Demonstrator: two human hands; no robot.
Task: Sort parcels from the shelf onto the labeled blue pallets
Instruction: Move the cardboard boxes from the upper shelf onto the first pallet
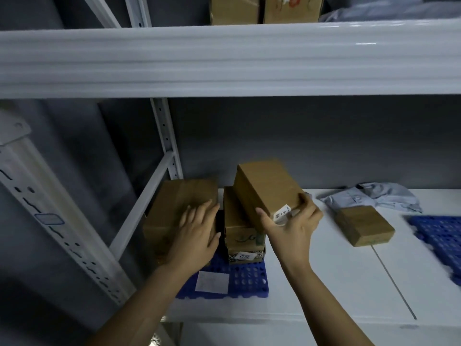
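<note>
- Grey wall (299, 141) backs a white metal rack, with a perforated upright post (166, 138) at 10 o'clock from the picture's centre.
- The upper shelf (224, 61) crosses the whole view at 12 o'clock. Two cartons (234, 8) stand on it, with pale bags just beside them at their 3 o'clock.
- The lower shelf (324, 283) is a white board filling the 4 to 6 o'clock area.
- A blue pallet (249, 278) lies on that board at 6 o'clock, and a white paper label (212, 282) sits on its near left part.
- A wide box (174, 208) stands on the pallet's left side. The left hand (197, 236) rests flat on its top with the fingers straight and slightly spread, gripping nothing.
- At the wide box's 3 o'clock is a stack: a middle box (234, 216) on a bottom box (245, 255) that carries a white tag.
- The right hand (291, 226) is clamped on the near end of a long box (267, 188), thumb on one side and fingers curled round the other.
- The long box is tilted over the stack, its far end pointing to 11 o'clock. Whether it touches the middle box cannot be told.
- A white sticker (280, 216) shows on the held end.
- A small box (364, 226) lies on the board at the right hand's 3 o'clock, apart from it.
- A grey mailer bag (381, 197) lies crumpled at the small box's 12 o'clock.
- A second blue pallet (439, 240) is cut off by the frame edge at 3 o'clock.
</note>
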